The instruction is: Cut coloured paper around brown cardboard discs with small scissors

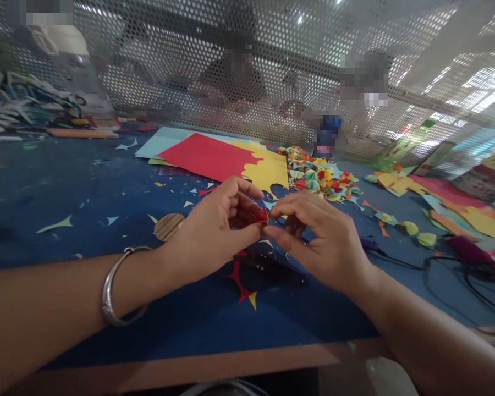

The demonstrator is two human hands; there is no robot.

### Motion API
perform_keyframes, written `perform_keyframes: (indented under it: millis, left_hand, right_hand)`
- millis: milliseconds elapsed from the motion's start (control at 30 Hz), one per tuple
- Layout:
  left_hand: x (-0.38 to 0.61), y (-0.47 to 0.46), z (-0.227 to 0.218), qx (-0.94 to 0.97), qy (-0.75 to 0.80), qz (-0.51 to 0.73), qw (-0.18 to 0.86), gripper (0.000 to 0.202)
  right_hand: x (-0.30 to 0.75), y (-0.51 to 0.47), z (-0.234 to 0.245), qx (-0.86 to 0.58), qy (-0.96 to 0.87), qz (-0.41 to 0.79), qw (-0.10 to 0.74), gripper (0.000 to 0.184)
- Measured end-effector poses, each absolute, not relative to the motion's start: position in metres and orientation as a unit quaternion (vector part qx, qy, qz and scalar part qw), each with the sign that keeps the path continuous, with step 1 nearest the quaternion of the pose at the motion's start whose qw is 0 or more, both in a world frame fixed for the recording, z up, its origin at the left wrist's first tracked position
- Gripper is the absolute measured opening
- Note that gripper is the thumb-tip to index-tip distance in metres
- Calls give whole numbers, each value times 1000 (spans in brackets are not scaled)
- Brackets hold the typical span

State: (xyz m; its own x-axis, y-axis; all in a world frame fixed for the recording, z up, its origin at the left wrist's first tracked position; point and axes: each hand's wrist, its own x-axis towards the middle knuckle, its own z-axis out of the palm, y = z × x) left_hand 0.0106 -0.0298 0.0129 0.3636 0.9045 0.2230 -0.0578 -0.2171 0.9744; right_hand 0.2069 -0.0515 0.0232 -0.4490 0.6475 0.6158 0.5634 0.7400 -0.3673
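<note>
My left hand (214,231) and my right hand (322,242) meet above the blue table cover (86,192). Both pinch one small red paper piece (260,214) between thumb and fingers. A silver bangle (112,286) sits on my left wrist. Just below the hands lie a red paper offcut (237,280) with a yellow tip and a dark object I cannot make out. Behind the hands lie a red paper sheet (208,157) and a yellow sheet (270,168) with a cut, wavy edge.
A heap of small folded coloured paper pieces (319,179) lies behind my right hand. More coloured sheets (449,203) and black cables (437,267) are at the right. Paper scraps dot the cover. A perforated metal screen (272,66) stands behind, with people beyond it.
</note>
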Motion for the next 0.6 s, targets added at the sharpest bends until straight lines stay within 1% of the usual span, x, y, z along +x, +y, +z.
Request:
perform_keyframes:
  millis: [200,400,600]
  left_hand:
    - [10,-29,10,640,324,448,533,40]
    - [11,-26,9,665,316,426,526,29]
    - [11,-27,6,675,300,437,514,33]
  right_hand:
    - [207,-51,23,-359,-852,38,378,6]
    - [207,-52,23,-358,-860,33,363,8]
    - [209,-52,23,-363,-858,32,362,12]
